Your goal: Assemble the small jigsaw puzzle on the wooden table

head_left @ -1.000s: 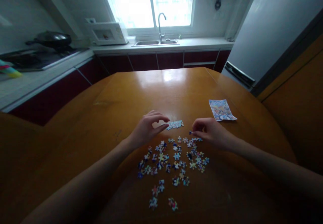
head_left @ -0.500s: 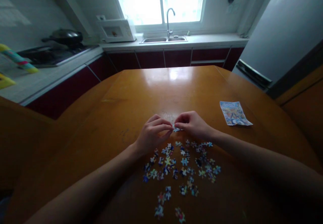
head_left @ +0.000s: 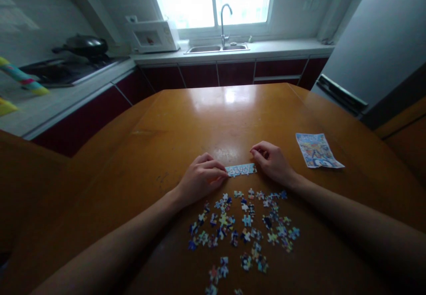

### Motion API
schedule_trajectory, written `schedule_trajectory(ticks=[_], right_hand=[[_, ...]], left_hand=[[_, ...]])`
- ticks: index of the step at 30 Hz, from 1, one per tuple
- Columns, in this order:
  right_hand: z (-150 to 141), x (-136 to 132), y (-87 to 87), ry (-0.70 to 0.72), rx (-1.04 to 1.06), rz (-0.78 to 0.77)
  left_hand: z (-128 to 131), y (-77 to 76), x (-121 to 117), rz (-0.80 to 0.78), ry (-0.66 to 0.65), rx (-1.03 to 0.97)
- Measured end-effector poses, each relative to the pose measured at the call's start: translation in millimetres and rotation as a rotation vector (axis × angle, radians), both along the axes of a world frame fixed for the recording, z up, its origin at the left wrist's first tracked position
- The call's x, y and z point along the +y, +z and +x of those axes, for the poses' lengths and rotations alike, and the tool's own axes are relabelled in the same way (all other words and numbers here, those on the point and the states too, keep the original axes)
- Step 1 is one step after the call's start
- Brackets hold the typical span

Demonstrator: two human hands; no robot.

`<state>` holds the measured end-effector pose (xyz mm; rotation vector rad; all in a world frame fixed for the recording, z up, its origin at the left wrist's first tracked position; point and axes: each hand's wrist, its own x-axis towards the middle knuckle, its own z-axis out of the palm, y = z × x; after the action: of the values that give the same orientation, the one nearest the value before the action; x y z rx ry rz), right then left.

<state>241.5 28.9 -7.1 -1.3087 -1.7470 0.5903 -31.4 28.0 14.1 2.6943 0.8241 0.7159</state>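
Note:
A pale blue strip of joined jigsaw pieces (head_left: pixel 241 170) lies flat on the wooden table, with printed lettering along it. At its left end, the bent fingertips of my left hand (head_left: pixel 203 174) close on the edge piece. My right hand (head_left: pixel 273 161) rests just past the strip's right end, apart from it, its fingers curled together with nothing visible in them. Nearer to me, many loose jigsaw pieces (head_left: pixel 246 220) are spread in a loose cluster, some overlapping. The undersides of both hands are hidden.
A creased printed picture sheet (head_left: pixel 318 150) lies to the right on the table (head_left: pixel 186 122). Beyond the table's far edge are a counter with a sink (head_left: pixel 204 49), a microwave (head_left: pixel 155 37) and a stove with a pan (head_left: pixel 84 45). A fridge (head_left: pixel 372 42) stands at right.
My right hand has drawn away to the right from the strip, uncovering it. The left hand stays at the strip's left end. The view has shifted slightly.

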Motion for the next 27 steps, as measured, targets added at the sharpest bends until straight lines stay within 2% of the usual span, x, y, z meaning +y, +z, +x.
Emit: schedule_trajectory(ticks=[18, 27], right_hand=[[0.3, -1.6, 2.4, 0.052, -0.020, 0.023], [-2.7, -5.9, 5.4, 0.144, -0.053, 0.095]], left_hand=[[-2.2, 2.0, -4.5, -0.011, 0.025, -0.047], [-0.8, -0.7, -4.6, 0.004, 0.005, 0.075]])
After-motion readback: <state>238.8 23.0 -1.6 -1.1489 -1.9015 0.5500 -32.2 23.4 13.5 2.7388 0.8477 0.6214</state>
